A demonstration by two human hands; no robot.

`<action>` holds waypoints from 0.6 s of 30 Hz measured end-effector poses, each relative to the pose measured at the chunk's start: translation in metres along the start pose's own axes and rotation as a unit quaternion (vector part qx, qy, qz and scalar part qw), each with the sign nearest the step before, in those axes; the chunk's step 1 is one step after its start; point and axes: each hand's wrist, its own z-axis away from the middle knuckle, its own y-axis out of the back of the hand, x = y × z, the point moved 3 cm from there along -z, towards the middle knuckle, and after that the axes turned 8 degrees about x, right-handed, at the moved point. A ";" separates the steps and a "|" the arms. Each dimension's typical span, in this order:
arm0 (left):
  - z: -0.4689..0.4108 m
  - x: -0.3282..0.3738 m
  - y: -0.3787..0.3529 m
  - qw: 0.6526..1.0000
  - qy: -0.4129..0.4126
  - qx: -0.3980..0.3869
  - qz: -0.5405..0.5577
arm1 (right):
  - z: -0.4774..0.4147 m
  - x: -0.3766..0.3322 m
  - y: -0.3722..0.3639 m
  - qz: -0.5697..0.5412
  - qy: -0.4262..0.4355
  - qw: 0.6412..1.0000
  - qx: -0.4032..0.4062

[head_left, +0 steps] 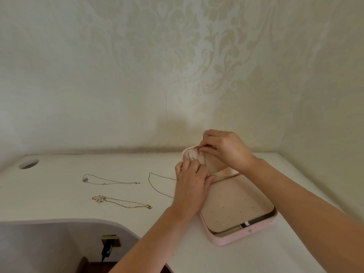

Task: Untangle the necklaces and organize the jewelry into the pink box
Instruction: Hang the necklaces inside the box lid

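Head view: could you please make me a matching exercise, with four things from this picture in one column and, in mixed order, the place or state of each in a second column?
Things
1. silver necklace
2. gold necklace
3. pink box
4. right hand

Places or states
A. open on the table, lid raised
B. fingers pinch a chain at the lid's top edge
C. lies left of the box, nearer the table's front edge
D. lies left of the box, farther back

Pairs: 1-D, 2-C, 3-A, 4-B
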 end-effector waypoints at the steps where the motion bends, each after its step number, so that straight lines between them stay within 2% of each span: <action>1: 0.000 0.000 0.000 1.000 0.000 0.000 -0.001 | 0.000 0.001 0.000 -0.002 0.002 1.000 -0.005; 8: 0.000 0.000 0.001 1.000 0.001 0.001 0.001 | 0.005 -0.001 -0.006 0.013 0.049 0.999 0.001; 13: -0.001 0.000 0.002 1.000 -0.004 -0.008 0.001 | 0.001 0.002 0.004 -0.028 -0.012 0.999 0.038; 15: -0.001 0.001 0.003 1.000 -0.007 -0.013 0.005 | -0.006 0.007 0.006 -0.034 -0.059 0.998 -0.016; 18: 0.000 0.001 0.003 1.000 -0.017 -0.022 0.007 | -0.008 0.018 0.003 -0.095 -0.154 0.966 -0.187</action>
